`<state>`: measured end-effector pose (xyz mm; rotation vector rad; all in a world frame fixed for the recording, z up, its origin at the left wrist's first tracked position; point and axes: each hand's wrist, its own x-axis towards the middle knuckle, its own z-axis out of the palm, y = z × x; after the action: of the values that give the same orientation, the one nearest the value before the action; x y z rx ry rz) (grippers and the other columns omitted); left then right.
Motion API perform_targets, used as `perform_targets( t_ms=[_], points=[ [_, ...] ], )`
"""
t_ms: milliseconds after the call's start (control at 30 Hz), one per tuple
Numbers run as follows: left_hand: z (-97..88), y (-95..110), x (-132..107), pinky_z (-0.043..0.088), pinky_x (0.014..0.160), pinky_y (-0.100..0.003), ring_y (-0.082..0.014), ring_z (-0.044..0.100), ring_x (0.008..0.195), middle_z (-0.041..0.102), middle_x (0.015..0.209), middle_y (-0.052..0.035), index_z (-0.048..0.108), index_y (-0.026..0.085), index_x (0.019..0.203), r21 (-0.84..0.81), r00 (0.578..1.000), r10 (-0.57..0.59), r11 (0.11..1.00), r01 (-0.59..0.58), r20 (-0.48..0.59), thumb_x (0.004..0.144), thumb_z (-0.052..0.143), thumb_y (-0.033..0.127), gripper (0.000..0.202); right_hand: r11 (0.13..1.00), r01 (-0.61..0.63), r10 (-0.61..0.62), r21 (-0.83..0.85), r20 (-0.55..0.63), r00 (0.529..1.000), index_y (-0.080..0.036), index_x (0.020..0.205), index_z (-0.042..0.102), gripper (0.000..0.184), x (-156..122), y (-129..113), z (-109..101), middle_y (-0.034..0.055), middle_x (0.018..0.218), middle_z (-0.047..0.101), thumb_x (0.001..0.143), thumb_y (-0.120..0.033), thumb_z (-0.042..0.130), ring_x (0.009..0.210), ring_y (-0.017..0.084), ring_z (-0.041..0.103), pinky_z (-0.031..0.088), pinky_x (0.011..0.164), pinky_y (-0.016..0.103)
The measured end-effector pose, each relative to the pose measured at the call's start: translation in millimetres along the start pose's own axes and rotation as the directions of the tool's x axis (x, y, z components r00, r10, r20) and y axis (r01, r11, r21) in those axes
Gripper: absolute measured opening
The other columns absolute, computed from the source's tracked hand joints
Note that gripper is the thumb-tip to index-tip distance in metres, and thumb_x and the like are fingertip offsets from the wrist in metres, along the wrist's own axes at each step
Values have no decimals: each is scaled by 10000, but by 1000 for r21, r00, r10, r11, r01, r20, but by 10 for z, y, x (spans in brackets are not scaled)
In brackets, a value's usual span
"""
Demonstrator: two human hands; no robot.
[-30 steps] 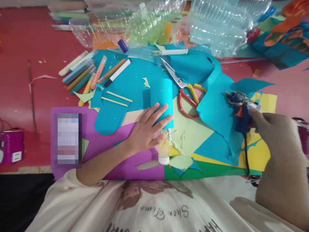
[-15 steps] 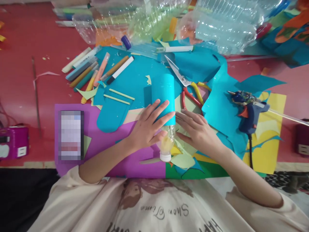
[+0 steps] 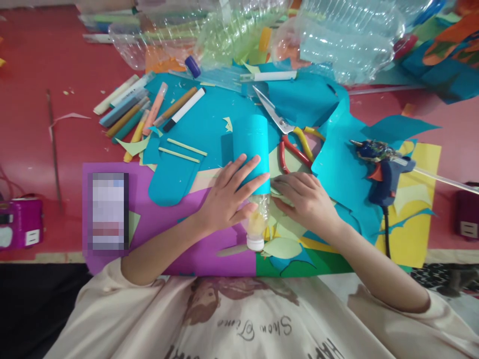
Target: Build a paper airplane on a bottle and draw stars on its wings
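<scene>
A small plastic bottle (image 3: 256,219) with a white cap lies on the coloured paper, its body wrapped in a teal paper sleeve (image 3: 251,144). My left hand (image 3: 228,197) rests on the sleeve's near end, fingers stretched over it and thumb under the bottle's neck. On the bottle's right side my right hand (image 3: 305,199) lies flat, fingers pointing left and touching the sleeve's edge. A blue glue gun (image 3: 381,172) lies on teal paper to the right, a hand's width from my right hand.
Scissors (image 3: 290,137) with red and yellow handles lie just behind my right hand. Several markers (image 3: 145,112) lie at back left, clear plastic bottles (image 3: 337,40) along the far edge. A phone (image 3: 108,212) rests on purple paper (image 3: 164,219); a pink box (image 3: 18,224) stands far left.
My right hand left the glue gun on the teal paper at the right and came over to the bottle's right side. The left hand stayed on the sleeve.
</scene>
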<state>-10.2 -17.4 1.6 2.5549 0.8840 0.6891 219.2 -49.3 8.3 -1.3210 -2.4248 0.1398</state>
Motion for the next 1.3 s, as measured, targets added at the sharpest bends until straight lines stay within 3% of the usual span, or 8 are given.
perform_targets(
  t_ms=[167,267,367,500,633,733,1000,1300],
  points=[
    [4,-8,-11,283,1176,-475,-274,223,1496,317,1585,-53,137,326,1548,10,1000,-15,1000,15,21,1019,144,518,563,922,-237,270,307,-71,960,-242,882,728,130,56,86,-168,77,890,731,875,-251,599,830,230,677,546,716,386],
    [4,-9,-9,286,1175,-480,-283,222,1495,304,1592,-54,144,314,1553,3,1000,0,1000,0,11,1019,155,512,569,682,-447,543,580,9,840,-245,798,713,82,131,161,-282,31,763,695,830,-297,658,696,179,645,525,595,318],
    [7,-8,-2,288,1178,-470,-279,206,1500,302,1590,-64,146,296,1558,2,1000,23,1000,-23,-14,1025,165,497,570,381,-485,664,787,132,736,-249,877,709,150,232,237,-332,-15,702,651,753,-329,732,558,123,590,481,475,253],
    [15,-7,-2,296,1175,-467,-264,178,1507,299,1584,-70,106,295,1565,26,999,35,999,-34,-27,1029,143,499,575,189,-447,671,874,218,709,-274,961,689,273,376,282,-319,-49,678,629,711,-354,763,451,90,546,448,402,226],
    [23,10,-14,311,1159,-486,-283,185,1503,299,1581,-87,73,306,1567,35,999,43,998,-42,-19,1023,127,523,588,221,-406,647,887,179,741,-266,853,684,176,525,278,-316,-41,645,630,732,-377,745,462,105,565,495,442,255],
    [27,30,-23,314,1151,-495,-298,201,1497,300,1579,-81,64,323,1565,30,999,37,999,-37,-10,1021,133,521,583,320,-381,634,867,102,766,-254,801,657,143,676,276,-353,-28,672,637,739,-349,744,470,109,576,483,437,261],
    [35,33,-20,304,1154,-502,-305,206,1493,278,1588,-71,70,327,1564,15,999,35,999,-35,-2,1023,189,487,576,516,-421,649,746,-20,760,-239,689,588,190,1121,138,-429,-32,681,573,743,-60,620,519,86,514,440,434,221],
    [43,19,-23,317,1145,-509,-321,230,1483,291,1587,-77,85,319,1564,12,999,45,999,-45,-6,1017,159,515,586,666,-451,537,594,37,843,-220,646,681,224,1334,63,-465,-29,662,660,734,-32,598,477,93,463,412,462,252]
  ],
)
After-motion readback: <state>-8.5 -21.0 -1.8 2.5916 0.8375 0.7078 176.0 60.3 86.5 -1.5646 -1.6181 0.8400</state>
